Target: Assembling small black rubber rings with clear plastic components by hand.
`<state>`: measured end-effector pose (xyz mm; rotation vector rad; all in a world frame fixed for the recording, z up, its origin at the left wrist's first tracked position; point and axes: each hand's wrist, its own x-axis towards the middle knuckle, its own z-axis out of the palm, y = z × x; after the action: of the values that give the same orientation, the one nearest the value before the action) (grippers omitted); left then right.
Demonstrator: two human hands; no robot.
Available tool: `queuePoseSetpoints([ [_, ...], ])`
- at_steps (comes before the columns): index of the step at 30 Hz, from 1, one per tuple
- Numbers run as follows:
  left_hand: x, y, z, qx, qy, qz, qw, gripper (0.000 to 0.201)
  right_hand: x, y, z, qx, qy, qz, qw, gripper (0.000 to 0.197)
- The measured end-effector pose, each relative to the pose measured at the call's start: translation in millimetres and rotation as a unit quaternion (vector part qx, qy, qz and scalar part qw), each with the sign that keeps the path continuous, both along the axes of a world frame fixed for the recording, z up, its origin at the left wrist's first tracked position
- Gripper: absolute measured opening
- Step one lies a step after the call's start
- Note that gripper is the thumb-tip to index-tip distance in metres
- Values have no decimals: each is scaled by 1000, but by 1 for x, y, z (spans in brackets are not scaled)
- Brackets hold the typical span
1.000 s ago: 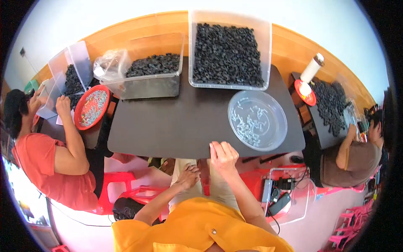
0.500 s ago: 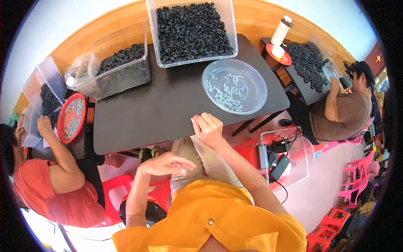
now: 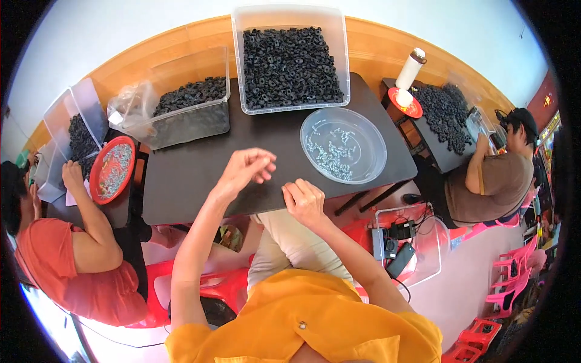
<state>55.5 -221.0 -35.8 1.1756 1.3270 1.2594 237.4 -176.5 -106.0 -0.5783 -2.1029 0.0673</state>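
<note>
Pink floor and a wood-panelled wall band framed one dark rectangular table directly below the camera. Counted on it: two clear plastic bins and one round clear bowl. Larger bin at far centre was filled with small black ring-shaped parts; smaller bin at far left held a lower heap of the same parts, with one crumpled clear bag against its left end. Bowl stood at the right of the table, just in front of the larger bin, holding a thin scatter of small pale pieces; count could not be told.

Left hand was raised above the table near its front edge, fingers loosely curled, thumb and fingertips close together; whether anything was pinched between them could not be told. Right hand rested at the table's front edge, fingers curled under in a loose fist, contents hidden. Both hands were well apart from the bins; the right one lay near the bowl.

Two other people sat at side tables, one at left beside a red tray, one at right by a loose heap of black parts.
</note>
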Motion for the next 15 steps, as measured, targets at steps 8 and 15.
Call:
queuePoseSetpoints([
  [8,6,103,-50,27,139,67,988,30,25,-3,44,-64,-60,153,984,10],
  [15,9,102,-46,53,114,78,989,33,9,114,105,-52,-83,14,995,7],
])
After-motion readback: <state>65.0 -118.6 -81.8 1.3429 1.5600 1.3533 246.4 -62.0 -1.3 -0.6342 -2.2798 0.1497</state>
